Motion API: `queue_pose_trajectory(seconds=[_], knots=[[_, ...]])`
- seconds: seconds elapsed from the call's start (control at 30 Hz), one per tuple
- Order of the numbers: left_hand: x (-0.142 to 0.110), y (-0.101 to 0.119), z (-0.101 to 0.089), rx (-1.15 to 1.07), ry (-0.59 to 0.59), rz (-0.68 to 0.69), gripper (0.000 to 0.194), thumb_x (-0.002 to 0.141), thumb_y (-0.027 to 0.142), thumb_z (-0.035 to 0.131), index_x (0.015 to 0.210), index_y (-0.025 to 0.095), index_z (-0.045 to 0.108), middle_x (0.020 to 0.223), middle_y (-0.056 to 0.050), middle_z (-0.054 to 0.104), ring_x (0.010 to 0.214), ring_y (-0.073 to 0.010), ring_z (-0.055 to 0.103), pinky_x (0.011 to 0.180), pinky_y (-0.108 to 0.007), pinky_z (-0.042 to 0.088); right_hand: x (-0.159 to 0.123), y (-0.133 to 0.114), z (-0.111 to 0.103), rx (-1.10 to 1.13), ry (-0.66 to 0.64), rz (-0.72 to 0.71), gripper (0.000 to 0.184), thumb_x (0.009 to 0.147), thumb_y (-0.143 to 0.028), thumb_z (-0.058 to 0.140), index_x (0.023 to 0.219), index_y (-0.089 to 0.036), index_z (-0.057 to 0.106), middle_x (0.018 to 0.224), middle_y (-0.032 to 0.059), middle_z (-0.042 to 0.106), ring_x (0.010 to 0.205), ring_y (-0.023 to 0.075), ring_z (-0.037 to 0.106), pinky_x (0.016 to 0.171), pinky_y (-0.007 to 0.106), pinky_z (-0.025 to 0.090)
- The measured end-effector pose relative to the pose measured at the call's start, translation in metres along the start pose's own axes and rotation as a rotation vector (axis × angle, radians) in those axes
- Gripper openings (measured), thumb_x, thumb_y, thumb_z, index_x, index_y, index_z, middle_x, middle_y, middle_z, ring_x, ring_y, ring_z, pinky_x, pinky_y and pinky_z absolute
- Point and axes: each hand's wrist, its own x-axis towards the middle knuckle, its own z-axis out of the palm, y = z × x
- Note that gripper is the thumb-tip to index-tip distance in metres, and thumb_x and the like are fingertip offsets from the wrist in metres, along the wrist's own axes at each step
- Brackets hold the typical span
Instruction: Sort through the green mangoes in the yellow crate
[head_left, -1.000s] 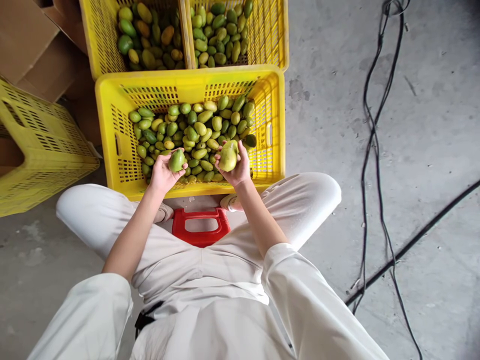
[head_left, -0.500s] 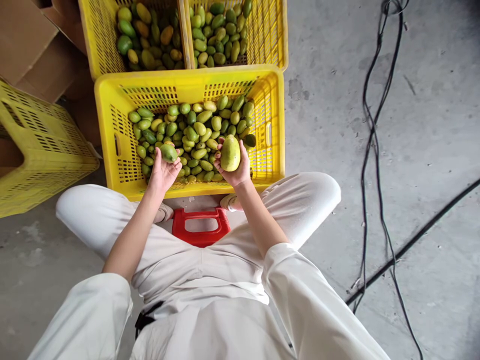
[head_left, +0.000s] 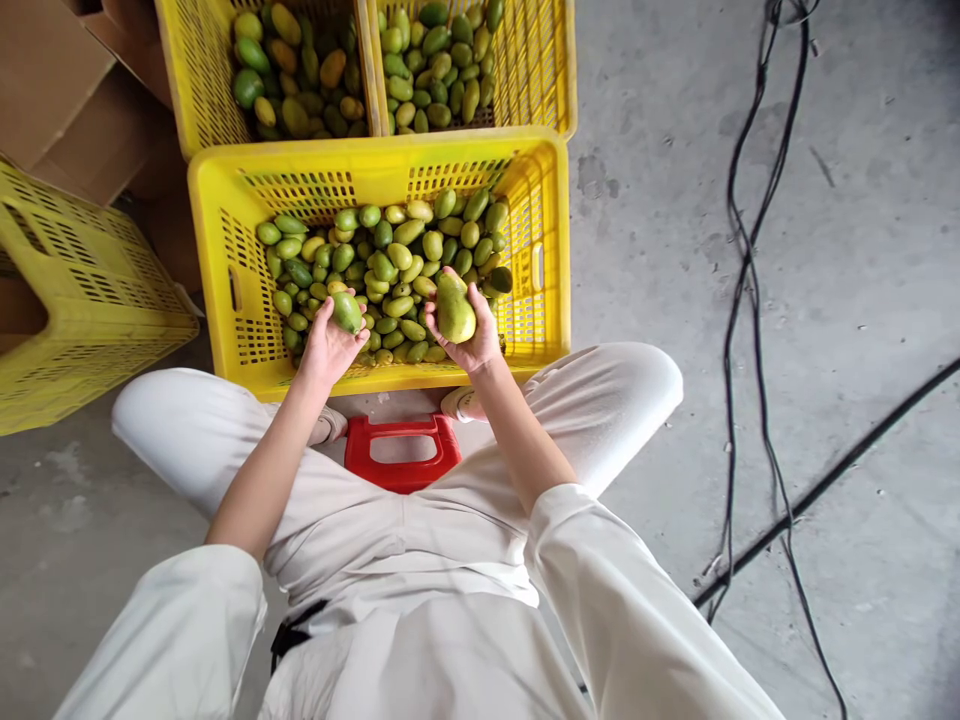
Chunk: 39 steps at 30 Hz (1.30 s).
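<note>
The near yellow crate (head_left: 217,190) is open at the top, so a hand can come down into it from above; its four mesh walls close off the sides. Mangoes (head_left: 390,255) cover its floor, leaving no bare bottom. At the near wall, the left hand (head_left: 326,345) and right hand (head_left: 469,335) fill the space above the fruit. Two far crates (head_left: 555,70) butt against the far wall. A tilted crate (head_left: 82,290) and cardboard (head_left: 52,90) crowd the left. On the right the concrete floor (head_left: 652,230) lies open up to the black cables (head_left: 750,260).
</note>
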Motion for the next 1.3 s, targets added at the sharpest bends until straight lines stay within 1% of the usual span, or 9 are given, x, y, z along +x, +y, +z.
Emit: queue_pose_trajectory(seconds=[0.1,0.2,0.4,0.53,0.63,0.77,1.03,1.2,1.3], knots=[[0.000,0.000,-0.001,0.018,0.001,-0.002,0.030,0.097,0.046,0.054,0.095,0.021,0.070,0.081,-0.004,0.069,0.064,-0.0110,0.059,0.058,-0.024,0.047,0.002,0.002,0.001,-0.022,0.020,0.063,0.034,0.086,-0.054,0.059,0.106,-0.026,0.064,0.098,0.0043,0.072,0.097,0.0239,0.068,0.070,0.037,0.061],[0.001,0.001,-0.001,0.037,0.015,0.000,0.030,0.097,0.046,0.055,0.094,0.021,0.070,0.082,-0.004,0.069,0.066,-0.0111,0.060,0.059,-0.024,0.047,0.003,0.003,0.002,-0.055,0.022,0.078,0.033,0.087,-0.053,0.055,0.101,-0.025,0.065,0.096,0.0051,0.073,0.088,0.0220,0.066,0.064,0.033,0.058],[0.001,0.001,0.000,0.028,0.014,-0.011,0.030,0.097,0.045,0.053,0.092,0.021,0.070,0.080,-0.004,0.069,0.063,-0.0103,0.058,0.059,-0.023,0.046,0.005,0.003,0.001,-0.038,-0.016,0.103,0.028,0.094,-0.042,0.049,0.112,-0.026,0.062,0.102,0.0016,0.074,0.068,0.0148,0.059,0.062,0.029,0.056],[0.001,0.001,0.000,0.044,0.023,-0.015,0.030,0.096,0.046,0.056,0.092,0.020,0.070,0.081,-0.003,0.069,0.064,-0.0098,0.059,0.060,-0.023,0.047,0.006,0.002,0.000,0.020,0.003,0.118,0.033,0.097,-0.044,0.046,0.122,-0.027,0.060,0.099,0.0006,0.073,0.073,0.0147,0.063,0.065,0.028,0.058],[0.001,0.001,0.000,0.049,0.030,-0.020,0.030,0.095,0.047,0.057,0.092,0.020,0.070,0.081,-0.003,0.069,0.063,-0.0094,0.058,0.060,-0.022,0.047,0.006,0.002,-0.002,0.042,0.031,0.099,0.036,0.094,-0.052,0.051,0.118,-0.026,0.061,0.099,0.0024,0.072,0.073,0.0149,0.063,0.060,0.027,0.059],[0.001,0.001,0.000,0.027,0.020,-0.021,0.031,0.096,0.047,0.055,0.092,0.020,0.070,0.080,-0.004,0.069,0.062,-0.0098,0.058,0.059,-0.023,0.047,0.005,0.003,-0.006,0.067,0.065,0.068,0.029,0.090,-0.047,0.061,0.110,-0.026,0.062,0.094,0.0017,0.071,0.071,0.0142,0.064,0.056,0.025,0.059],[0.002,0.001,0.000,0.050,0.051,-0.020,0.032,0.094,0.049,0.057,0.095,0.020,0.071,0.081,-0.004,0.070,0.062,-0.0099,0.060,0.060,-0.023,0.048,0.008,0.003,-0.006,0.006,0.070,0.041,0.040,0.087,-0.055,0.055,0.114,-0.027,0.063,0.095,0.0040,0.074,0.095,0.0250,0.069,0.067,0.038,0.062],[0.002,0.000,-0.002,0.046,0.049,-0.025,0.032,0.094,0.049,0.058,0.096,0.020,0.071,0.080,-0.004,0.070,0.062,-0.0096,0.060,0.061,-0.023,0.049,0.010,0.005,-0.004,-0.028,0.069,0.033,0.037,0.088,-0.052,0.048,0.108,-0.025,0.064,0.100,0.0045,0.075,0.081,0.0208,0.064,0.061,0.033,0.057],[0.003,0.000,-0.002,0.025,0.031,-0.028,0.031,0.095,0.047,0.057,0.095,0.019,0.070,0.080,-0.003,0.069,0.061,-0.0090,0.059,0.061,-0.023,0.049,0.011,0.005,-0.008,-0.020,0.086,0.022,0.035,0.089,-0.047,0.047,0.110,-0.025,0.064,0.095,0.0031,0.074,0.078,0.0195,0.064,0.062,0.033,0.058]])
